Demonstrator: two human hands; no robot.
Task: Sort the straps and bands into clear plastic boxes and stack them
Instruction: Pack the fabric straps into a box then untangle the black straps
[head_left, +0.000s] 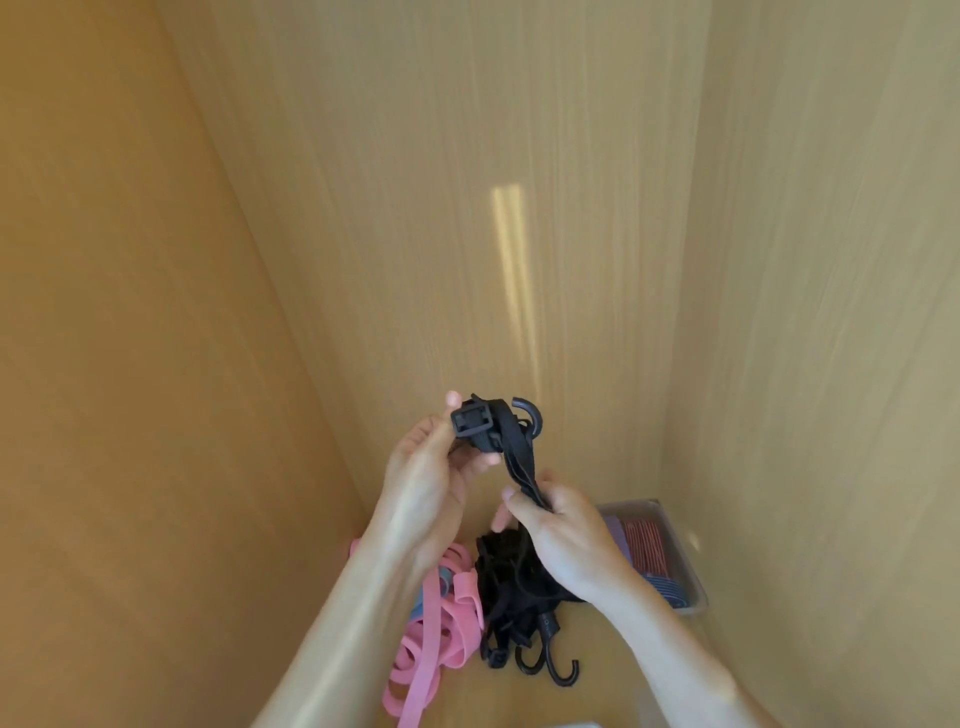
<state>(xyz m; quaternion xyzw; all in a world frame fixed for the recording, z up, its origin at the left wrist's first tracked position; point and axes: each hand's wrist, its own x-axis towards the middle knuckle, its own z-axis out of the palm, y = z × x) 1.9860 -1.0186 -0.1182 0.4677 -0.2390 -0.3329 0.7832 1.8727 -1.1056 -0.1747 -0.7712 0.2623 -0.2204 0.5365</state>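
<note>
I hold a black strap (511, 447) with a square buckle and a hook up in front of the wooden back wall. My left hand (426, 478) grips the buckle end, and my right hand (563, 535) pinches the strap's hanging part lower down. Below my hands lies a heap of black straps with hooks (519, 608). Left of that heap sits a tangle of pink bands (431, 644), with a bit of blue band under it. A clear plastic box (685, 561) at the right holds red and blue-purple bands.
Wooden cabinet walls close in on the left (130, 364), back (467, 208) and right (831, 364). The rim of a pale container (566, 724) shows at the bottom edge.
</note>
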